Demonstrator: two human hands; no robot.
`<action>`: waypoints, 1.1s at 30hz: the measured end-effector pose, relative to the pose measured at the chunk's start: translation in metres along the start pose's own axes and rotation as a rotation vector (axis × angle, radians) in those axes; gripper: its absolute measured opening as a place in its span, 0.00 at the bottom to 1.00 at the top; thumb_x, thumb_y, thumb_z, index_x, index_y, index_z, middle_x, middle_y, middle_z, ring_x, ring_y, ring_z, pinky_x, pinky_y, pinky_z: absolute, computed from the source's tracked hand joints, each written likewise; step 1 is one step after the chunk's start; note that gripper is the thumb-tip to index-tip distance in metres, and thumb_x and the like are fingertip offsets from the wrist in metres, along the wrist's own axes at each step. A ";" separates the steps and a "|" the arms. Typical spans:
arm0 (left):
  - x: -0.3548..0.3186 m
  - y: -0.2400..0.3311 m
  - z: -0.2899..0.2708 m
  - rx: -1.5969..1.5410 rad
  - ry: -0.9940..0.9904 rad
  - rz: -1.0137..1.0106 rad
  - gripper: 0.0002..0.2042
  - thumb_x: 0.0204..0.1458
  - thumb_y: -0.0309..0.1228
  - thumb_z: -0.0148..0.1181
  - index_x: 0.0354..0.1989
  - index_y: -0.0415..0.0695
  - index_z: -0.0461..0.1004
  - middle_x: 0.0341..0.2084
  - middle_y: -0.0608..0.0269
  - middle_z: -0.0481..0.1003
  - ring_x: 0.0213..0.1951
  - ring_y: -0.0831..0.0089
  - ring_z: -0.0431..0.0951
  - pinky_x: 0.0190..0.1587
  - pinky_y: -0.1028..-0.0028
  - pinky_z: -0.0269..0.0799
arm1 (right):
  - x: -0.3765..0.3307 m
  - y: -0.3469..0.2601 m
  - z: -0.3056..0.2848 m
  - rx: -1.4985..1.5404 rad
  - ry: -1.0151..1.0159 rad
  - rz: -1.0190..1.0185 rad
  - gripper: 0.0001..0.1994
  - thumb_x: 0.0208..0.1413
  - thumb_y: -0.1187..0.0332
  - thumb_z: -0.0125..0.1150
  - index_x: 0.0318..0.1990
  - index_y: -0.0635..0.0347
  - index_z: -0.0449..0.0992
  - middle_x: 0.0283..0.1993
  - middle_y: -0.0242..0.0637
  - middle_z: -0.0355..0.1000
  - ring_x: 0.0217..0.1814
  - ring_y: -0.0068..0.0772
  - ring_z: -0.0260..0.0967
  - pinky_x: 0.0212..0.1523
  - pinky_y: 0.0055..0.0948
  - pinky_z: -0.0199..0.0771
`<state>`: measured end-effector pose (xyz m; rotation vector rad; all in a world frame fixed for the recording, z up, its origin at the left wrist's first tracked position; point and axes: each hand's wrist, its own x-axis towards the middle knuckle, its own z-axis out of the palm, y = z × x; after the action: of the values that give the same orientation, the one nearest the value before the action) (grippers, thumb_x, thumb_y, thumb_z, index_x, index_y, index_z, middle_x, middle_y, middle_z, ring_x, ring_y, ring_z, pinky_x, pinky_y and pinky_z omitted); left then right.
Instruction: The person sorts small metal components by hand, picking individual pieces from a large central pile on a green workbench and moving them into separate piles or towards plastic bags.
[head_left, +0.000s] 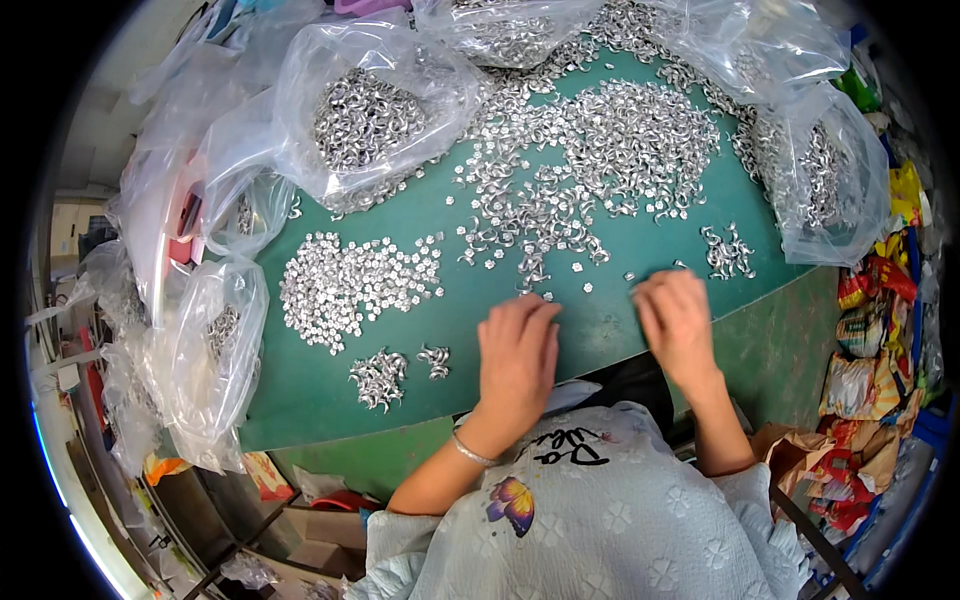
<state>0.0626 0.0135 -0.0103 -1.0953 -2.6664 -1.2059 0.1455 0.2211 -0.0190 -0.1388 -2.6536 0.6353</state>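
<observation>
My left hand (517, 350) lies palm down on the green table (620, 330), fingers together, close to a few loose silver metal pieces. My right hand (677, 322) rests palm down beside it, fingertips at small silver pieces near the table's middle. What lies under either palm is hidden. A big heap of curled silver metal parts (590, 150) spreads beyond both hands. A flat patch of small flower-shaped silver pieces (350, 280) lies to the left. Two small clusters of curled parts (385, 375) sit near the front left edge, and another cluster (728, 250) sits to the right.
Clear plastic bags of silver parts ring the table: one at the back left (365, 110), one at the right (830, 180), one hanging at the left edge (215, 350). Coloured wrappers and paper (870, 350) pile up at the right. Cardboard boxes (310, 530) stand under the table.
</observation>
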 end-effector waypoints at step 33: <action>-0.010 -0.015 -0.007 -0.079 -0.044 -0.105 0.18 0.47 0.20 0.66 0.48 0.40 0.73 0.43 0.55 0.72 0.43 0.58 0.73 0.47 0.64 0.68 | 0.019 -0.035 0.007 0.169 -0.128 -0.049 0.08 0.45 0.74 0.69 0.34 0.60 0.78 0.38 0.34 0.71 0.41 0.39 0.66 0.40 0.35 0.61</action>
<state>0.0594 -0.0038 -0.0176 -1.0139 -2.7637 -1.3302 0.1251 0.1911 -0.0019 0.0160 -2.6998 0.8749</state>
